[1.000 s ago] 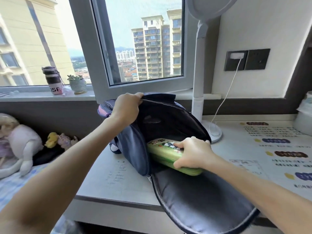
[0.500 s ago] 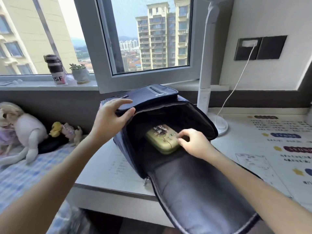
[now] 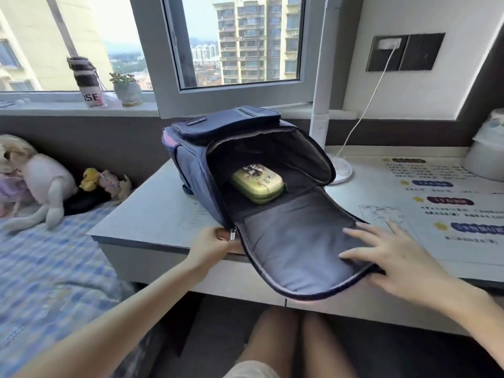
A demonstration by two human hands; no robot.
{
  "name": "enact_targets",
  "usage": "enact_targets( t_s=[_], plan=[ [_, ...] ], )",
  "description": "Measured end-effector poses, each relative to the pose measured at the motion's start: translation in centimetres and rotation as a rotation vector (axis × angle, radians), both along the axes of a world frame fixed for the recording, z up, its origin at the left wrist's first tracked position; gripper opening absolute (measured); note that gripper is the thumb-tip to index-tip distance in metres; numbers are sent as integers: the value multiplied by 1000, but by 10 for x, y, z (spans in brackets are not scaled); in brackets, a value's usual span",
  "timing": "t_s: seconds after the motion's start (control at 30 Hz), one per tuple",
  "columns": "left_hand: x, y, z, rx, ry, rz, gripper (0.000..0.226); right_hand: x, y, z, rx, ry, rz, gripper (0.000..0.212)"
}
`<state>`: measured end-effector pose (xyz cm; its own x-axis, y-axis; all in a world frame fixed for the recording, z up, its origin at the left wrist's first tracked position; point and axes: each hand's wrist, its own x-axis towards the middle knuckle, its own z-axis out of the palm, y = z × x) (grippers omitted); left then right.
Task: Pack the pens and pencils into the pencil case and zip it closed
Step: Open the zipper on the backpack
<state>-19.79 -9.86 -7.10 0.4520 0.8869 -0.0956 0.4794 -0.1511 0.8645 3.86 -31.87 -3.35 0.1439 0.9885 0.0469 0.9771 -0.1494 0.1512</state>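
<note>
A: Biggest thing first. Backpack (image 3: 245, 165) lies on the desk (image 3: 152, 216), main compartment wide open, front flap (image 3: 297, 249) folded down over the desk edge toward the person.

B: And the pencil case (image 3: 257, 184)?

A: Green, inside the compartment on the bag's lower wall, looks shut. No pens or pencils visible, so packing is probably done; the step in hand looks like closing the bag.

B: Hands?

A: Left hand (image 3: 215, 245) is curled at the bag's lower left corner, thumb and fingers pinched at the zipper pull (image 3: 233, 234). I can't tell whether it grips the tab itself or just the fabric beside it. Right hand (image 3: 387, 257) is spread flat, holding nothing, fingertips on the flap's right edge.

B: So how to do it well?

A: My call: lift the flap up with the right hand first and line its edge against the opening. Then run the pull along the track with the left hand, right hand keeping the seam taut ahead of the slider. Go slow round the corner; that's where lining would likely snag. Case sits deep enough that it shouldn't foul the teeth.
</note>
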Motion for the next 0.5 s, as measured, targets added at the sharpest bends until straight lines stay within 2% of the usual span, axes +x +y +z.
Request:
enact_targets(
  t_s=[0.07, 0.13, 0.23, 0.3, 0.37, 0.5],
  plan=[
    [1, -7, 1, 32, -48, -13, 16, 4, 3, 8, 388, 0, 70, 22],
    [0, -12, 3, 28, -64, -40, 26, 2, 12, 29, 642, 17, 58, 22],
    [0, -12, 11, -46, -73, -65, 22, -15, 49, 62, 902, -155, -18, 11],
    [1, -8, 17, -78, -67, -60, 19, -27, 83, 73, 1005, -127, -92, 27],
    [2, -3, 26, -93, -66, -44, 18, -42, 115, 80, 1058, -12, -75, 43],
    [0, 8, 50, -70, -79, -84, 14, -68, 162, 82, 922, 243, 124, 67]
  ],
)
